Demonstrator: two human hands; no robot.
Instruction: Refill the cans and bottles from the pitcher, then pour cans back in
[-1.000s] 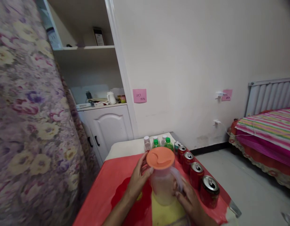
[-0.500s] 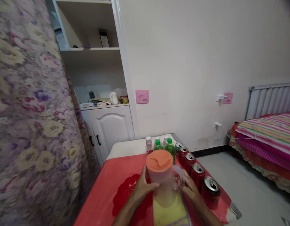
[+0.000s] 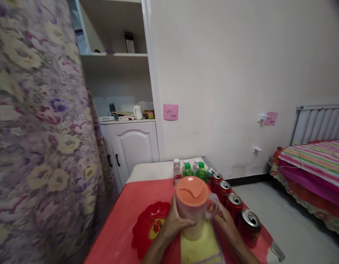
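Note:
A translucent plastic pitcher with an orange lid is between my two hands, upright and tipped slightly. My left hand wraps round its left side, thumb across the front. On the right, my right hand has its fingers closed on the pitcher's handle. Beneath the pitcher lies a yellow cloth, whose far part the pitcher hides. I cannot tell whether the pitcher's base touches the cloth. To the left of my left hand sits a red scalloped plate with a yellow centre.
Several cans, the nearest one dark, line the table's right edge. Behind the pitcher stand green-capped bottles and white-capped bottles. A red cloth covers the table. A floral curtain hangs at left; a bed is at right.
The view has shifted slightly, moving most of the scene rightward. Both hands keep hold of the pitcher, and its lid now shows more from above. More of the red plate is visible.

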